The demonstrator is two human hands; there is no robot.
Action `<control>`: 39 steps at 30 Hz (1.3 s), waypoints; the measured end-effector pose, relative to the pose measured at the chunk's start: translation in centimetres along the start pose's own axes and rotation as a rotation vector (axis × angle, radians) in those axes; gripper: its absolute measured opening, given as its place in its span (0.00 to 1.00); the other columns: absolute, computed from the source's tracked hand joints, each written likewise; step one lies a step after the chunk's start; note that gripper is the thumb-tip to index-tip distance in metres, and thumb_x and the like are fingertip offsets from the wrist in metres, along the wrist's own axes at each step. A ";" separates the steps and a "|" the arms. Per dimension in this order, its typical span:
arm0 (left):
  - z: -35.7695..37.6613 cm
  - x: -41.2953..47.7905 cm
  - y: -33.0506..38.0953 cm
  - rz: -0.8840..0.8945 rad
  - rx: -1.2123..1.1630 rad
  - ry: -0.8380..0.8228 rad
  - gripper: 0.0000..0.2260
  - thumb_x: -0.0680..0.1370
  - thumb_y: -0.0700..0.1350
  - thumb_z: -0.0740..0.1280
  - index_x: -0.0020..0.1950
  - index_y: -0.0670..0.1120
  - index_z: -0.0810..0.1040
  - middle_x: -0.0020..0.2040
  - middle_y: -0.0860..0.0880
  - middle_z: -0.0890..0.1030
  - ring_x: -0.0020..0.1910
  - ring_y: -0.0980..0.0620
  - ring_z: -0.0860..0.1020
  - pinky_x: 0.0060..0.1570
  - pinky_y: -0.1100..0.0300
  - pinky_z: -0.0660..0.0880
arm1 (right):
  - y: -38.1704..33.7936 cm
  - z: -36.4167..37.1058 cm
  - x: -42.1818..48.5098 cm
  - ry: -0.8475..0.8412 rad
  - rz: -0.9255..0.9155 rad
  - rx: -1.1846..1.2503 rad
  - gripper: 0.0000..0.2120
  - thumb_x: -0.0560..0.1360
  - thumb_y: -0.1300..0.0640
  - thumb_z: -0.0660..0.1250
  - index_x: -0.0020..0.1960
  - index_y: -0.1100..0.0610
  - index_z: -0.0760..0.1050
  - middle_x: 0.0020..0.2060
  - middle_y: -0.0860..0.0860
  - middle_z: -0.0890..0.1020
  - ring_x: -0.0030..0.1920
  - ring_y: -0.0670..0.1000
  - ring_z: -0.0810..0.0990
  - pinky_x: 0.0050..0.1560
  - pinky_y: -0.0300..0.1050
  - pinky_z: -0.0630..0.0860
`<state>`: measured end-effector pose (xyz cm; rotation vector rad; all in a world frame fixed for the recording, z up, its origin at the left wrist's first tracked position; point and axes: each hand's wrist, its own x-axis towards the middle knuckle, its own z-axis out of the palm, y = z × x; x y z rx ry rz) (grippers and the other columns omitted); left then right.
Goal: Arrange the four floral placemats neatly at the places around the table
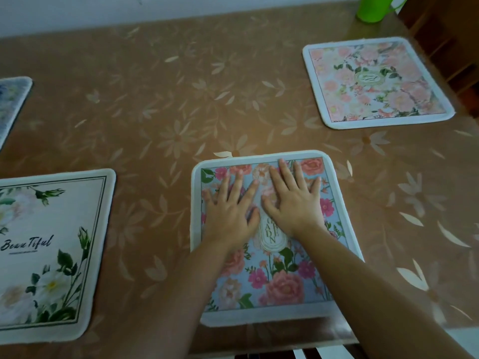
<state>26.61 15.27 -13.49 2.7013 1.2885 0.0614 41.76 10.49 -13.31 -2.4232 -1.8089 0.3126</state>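
A blue placemat with pink and coral roses [282, 283] lies at the near edge of the table. My left hand [230, 208] and my right hand [293, 198] rest flat on its upper half, fingers spread and straight, side by side. A cream placemat with white flowers and the word "Beautiful" [49, 250] lies near left, partly cut off by the frame. A pale pink floral placemat [375, 81] lies at the far right. Only a corner of a bluish placemat [13, 102] shows at the far left edge.
The table [168, 112] has a brown cover printed with pale daisies. A green plastic cup [373, 7] stands at the far right corner. A dark wooden chair [445, 40] stands beyond the right edge. A white wall runs along the back.
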 end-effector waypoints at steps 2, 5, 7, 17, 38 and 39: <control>0.3 0.9 -0.2 -0.062 0.001 -0.001 0.25 0.78 0.57 0.51 0.74 0.55 0.51 0.76 0.47 0.50 0.73 0.46 0.45 0.65 0.33 0.47 | -0.1 0.1 0.3 0.034 0.054 0.009 0.33 0.73 0.36 0.42 0.73 0.49 0.42 0.75 0.48 0.44 0.74 0.53 0.39 0.69 0.67 0.43; 0.7 1.2 -0.2 -0.209 0.002 0.013 0.27 0.77 0.57 0.50 0.74 0.53 0.48 0.76 0.48 0.47 0.73 0.46 0.43 0.66 0.35 0.46 | -0.2 0.2 0.2 0.059 0.161 0.021 0.33 0.73 0.37 0.43 0.73 0.51 0.42 0.75 0.50 0.44 0.74 0.55 0.40 0.69 0.67 0.44; 0.9 0.5 -0.1 -0.258 -0.013 0.030 0.27 0.77 0.56 0.50 0.74 0.53 0.48 0.76 0.47 0.48 0.73 0.46 0.43 0.67 0.38 0.45 | -0.2 0.3 -0.6 0.071 0.233 0.037 0.32 0.74 0.38 0.44 0.73 0.51 0.42 0.75 0.52 0.45 0.74 0.56 0.40 0.69 0.67 0.43; 0.5 -8.0 0.6 -0.132 -0.012 -0.025 0.26 0.76 0.56 0.42 0.73 0.53 0.44 0.74 0.49 0.43 0.71 0.48 0.36 0.68 0.44 0.41 | -1.0 1.4 -9.8 0.059 0.327 0.056 0.33 0.74 0.37 0.42 0.73 0.50 0.37 0.75 0.52 0.45 0.74 0.54 0.39 0.69 0.64 0.38; -12.4 -16.9 -8.6 0.021 -0.118 0.009 0.21 0.79 0.50 0.54 0.72 0.48 0.59 0.75 0.47 0.57 0.73 0.49 0.50 0.70 0.47 0.46 | -16.1 -6.7 -16.6 0.012 0.028 0.109 0.25 0.77 0.44 0.52 0.72 0.49 0.53 0.74 0.49 0.56 0.74 0.51 0.49 0.74 0.55 0.47; -13.1 -17.5 -9.3 0.007 -0.097 0.046 0.22 0.79 0.50 0.54 0.72 0.48 0.59 0.75 0.47 0.57 0.73 0.49 0.50 0.70 0.47 0.47 | -17.5 -7.0 -16.6 0.051 -0.017 0.102 0.24 0.77 0.45 0.52 0.72 0.50 0.54 0.74 0.49 0.58 0.74 0.51 0.51 0.74 0.55 0.47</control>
